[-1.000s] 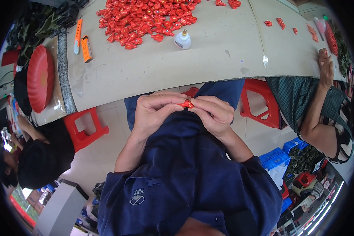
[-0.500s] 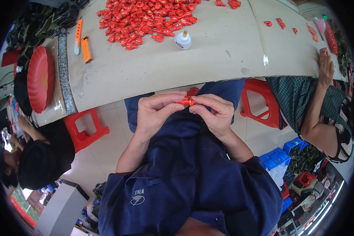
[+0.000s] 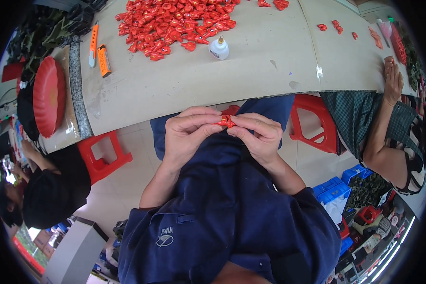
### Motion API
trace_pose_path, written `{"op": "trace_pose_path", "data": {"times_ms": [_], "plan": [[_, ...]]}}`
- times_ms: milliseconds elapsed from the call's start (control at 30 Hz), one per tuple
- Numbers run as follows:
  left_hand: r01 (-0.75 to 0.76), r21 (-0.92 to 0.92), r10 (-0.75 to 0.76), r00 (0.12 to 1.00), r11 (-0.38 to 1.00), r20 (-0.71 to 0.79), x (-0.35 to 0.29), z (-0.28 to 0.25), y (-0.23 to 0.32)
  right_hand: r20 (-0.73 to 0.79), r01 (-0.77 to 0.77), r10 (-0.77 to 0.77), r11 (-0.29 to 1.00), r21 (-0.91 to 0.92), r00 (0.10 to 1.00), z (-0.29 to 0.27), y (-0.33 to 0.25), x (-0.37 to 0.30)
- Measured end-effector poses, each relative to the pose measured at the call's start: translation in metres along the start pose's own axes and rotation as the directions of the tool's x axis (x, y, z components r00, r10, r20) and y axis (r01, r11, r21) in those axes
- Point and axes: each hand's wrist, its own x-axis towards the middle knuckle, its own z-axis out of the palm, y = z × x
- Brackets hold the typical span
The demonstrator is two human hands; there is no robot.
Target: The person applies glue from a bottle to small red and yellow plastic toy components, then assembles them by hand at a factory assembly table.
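Between my two hands, just off the table's near edge and above my lap, is a small red plastic part (image 3: 226,121) with a dark gap across it. My left hand (image 3: 188,134) pinches its left end between thumb and fingers. On the other side my right hand (image 3: 259,136) grips the right end the same way, so the fingertips hide much of the part. A large heap of similar small red parts (image 3: 175,26) lies on the far side of the table. A small white bottle with a narrow metal tip (image 3: 218,48) stands beside the heap.
An orange utility knife (image 3: 94,45) and an orange-black blade case (image 3: 104,60) lie on the table (image 3: 213,78). A red scalloped tray (image 3: 48,97) sits at left. Co-workers sit on both sides, one hand (image 3: 392,83) at right. Red stools (image 3: 312,124) and blue crates (image 3: 331,189) stand below.
The red part has shifted slightly between my fingertips, and less of its left end shows. My left fingers have moved a little up and inward. Both hands keep their hold.
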Motion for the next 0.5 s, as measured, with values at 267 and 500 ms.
{"op": "trace_pose_path", "data": {"times_ms": [267,500], "plan": [[-0.091,0.057,0.091,0.996,0.994,0.007,-0.0025,-0.0006,-0.0022,-0.020,0.140,-0.141,0.989,-0.049,0.990,0.0033,0.0019,-0.0002],[-0.137,0.113,0.138,0.990,0.984,-0.001,-0.0036,0.0000,-0.0024,-0.032,0.151,-0.152,0.988,-0.041,0.988,0.0054,0.0029,-0.0020]]}}
